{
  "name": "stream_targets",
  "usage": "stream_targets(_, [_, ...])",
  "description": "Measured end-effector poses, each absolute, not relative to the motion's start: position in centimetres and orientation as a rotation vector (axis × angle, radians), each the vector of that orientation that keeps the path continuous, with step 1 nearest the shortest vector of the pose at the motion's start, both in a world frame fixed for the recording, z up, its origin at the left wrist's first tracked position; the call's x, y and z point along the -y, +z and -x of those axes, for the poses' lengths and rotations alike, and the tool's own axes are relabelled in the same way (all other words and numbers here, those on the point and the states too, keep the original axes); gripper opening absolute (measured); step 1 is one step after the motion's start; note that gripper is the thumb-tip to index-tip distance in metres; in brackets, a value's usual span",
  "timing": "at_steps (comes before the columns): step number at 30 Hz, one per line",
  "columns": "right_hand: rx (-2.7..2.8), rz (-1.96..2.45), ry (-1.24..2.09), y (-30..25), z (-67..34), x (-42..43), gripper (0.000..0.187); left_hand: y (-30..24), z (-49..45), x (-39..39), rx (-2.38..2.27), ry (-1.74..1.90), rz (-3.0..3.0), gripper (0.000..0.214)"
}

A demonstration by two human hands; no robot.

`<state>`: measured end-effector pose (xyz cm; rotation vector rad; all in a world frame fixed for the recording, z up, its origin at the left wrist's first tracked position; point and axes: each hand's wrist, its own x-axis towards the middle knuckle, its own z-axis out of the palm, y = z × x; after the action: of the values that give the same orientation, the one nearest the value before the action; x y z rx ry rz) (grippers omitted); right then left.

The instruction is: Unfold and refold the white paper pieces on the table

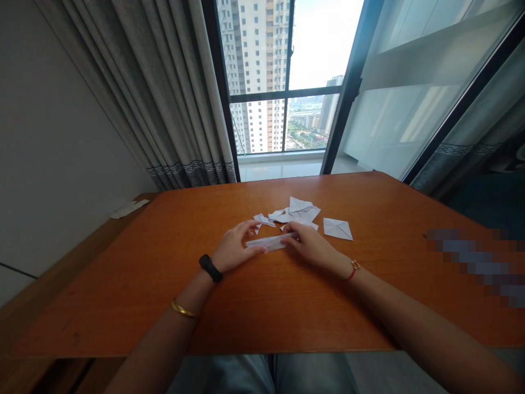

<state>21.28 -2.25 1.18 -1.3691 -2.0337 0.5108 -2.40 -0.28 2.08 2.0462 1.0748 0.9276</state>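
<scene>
A narrow strip of folded white paper (pixel 266 242) lies between my two hands, low over the table. My left hand (pixel 233 246) holds its left end, thumb along the near edge and fingers curved behind. The fingers of my right hand (pixel 307 245) pinch its right end. Just beyond are several folded white paper pieces (pixel 301 210) in a loose pile, with a small folded paper shape (pixel 263 220) at the pile's left. To the right of the pile, a creased paper square (pixel 338 229) lies flat by itself.
The brown wooden table (pixel 143 306) reaches towards a window (pixel 287 98). A grey curtain (pixel 172 98) hangs at the far left. A white paper strip (pixel 130 208) lies on a ledge at the left. Something blurred out (pixel 479 262) is at the table's right.
</scene>
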Motion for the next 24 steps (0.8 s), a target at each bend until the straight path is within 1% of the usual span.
stream_targets(2, [2.152, 1.408, 0.472, 0.9, -21.1, 2.4, 0.013, 1.7, 2.2, 0.5, -1.141, 0.679, -2.241, 0.038])
stream_targets(3, [2.2, 1.426, 0.449, 0.8, -21.1, 2.5, 0.016, 1.5, 2.1, 0.6, -1.167, 0.594, -2.304, 0.031])
stream_targets(5, [2.283, 1.428, 0.379, 1.0, -20.9, 2.8, 0.02, 1.2, 1.8, 0.8, -1.205, 0.522, -2.385, 0.024])
stream_targets(10, [2.415, 1.358, 0.162, 1.7, -20.4, 3.1, 0.019, 1.1, 1.6, 0.9, -1.255, 0.471, -2.558, 0.016])
stream_targets(13, [2.503, 1.371, 0.174, 1.4, -20.3, 3.0, 0.022, 0.9, 1.4, 0.9, -1.279, 0.387, -2.62, 0.014])
stream_targets(15, [2.514, 1.367, 0.183, 1.1, -20.2, 3.0, 0.02, 0.8, 1.3, 1.0, -1.268, 0.367, -2.629, 0.015])
stream_targets(20, [2.496, 1.327, -0.037, 1.0, -19.0, 3.7, 0.017, 1.1, 1.1, 1.5, -1.171, 0.394, -2.589, 0.016])
stream_targets(22, [2.5, 1.309, -0.054, 1.4, -19.2, 3.2, 0.018, 1.4, 1.1, 1.6, -1.199, 0.477, -2.551, 0.015])
stream_targets(23, [2.48, 1.322, -0.029, 1.8, -19.9, 2.5, 0.019, 1.6, 1.1, 1.7, -1.228, 0.571, -2.519, 0.017])
stream_targets(24, [2.443, 1.358, 0.017, 2.3, -21.2, 1.4, 0.02, 1.7, 1.2, 1.7, -1.257, 0.697, -2.474, 0.024])
